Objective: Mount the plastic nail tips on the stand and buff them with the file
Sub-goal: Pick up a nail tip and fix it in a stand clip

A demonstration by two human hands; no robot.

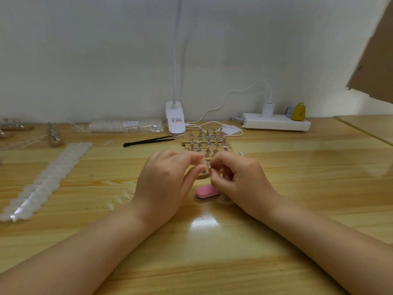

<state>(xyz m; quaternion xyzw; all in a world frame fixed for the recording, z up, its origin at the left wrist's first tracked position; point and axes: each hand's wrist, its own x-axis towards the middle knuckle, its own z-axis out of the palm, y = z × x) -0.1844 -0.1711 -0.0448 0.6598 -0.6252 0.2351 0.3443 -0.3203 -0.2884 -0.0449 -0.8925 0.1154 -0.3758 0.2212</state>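
While both hands meet over the near end of the stand (207,143), the right hand (238,179) pinches a small clear tip (208,165) between thumb and forefinger, its other fingers curled under. The left hand (168,179) has its fingertips bunched at the same spot, seemingly steadying a peg or the tip's other edge; what exactly it grips is hidden. That wooden stand, set with rows of metal pegs, lies just beyond the hands, and the pink file (207,192) rests on the table (297,188) just below them, untouched, so I judge mounting is under way and buffing not begun. The risks look plain: the tip is tiny and slick, and too hard a squeeze could flick it away; pressing it on askew might leave it loose for filing; a careless wrist could knock the file or the loose tips (121,200) lying beside the left forearm. A long strip of tips (45,179) lies well to the left. As for writing, the lamp clip (175,120) bears a small label, and so does a packet (127,125) at the wall, but both are too blurred to read.
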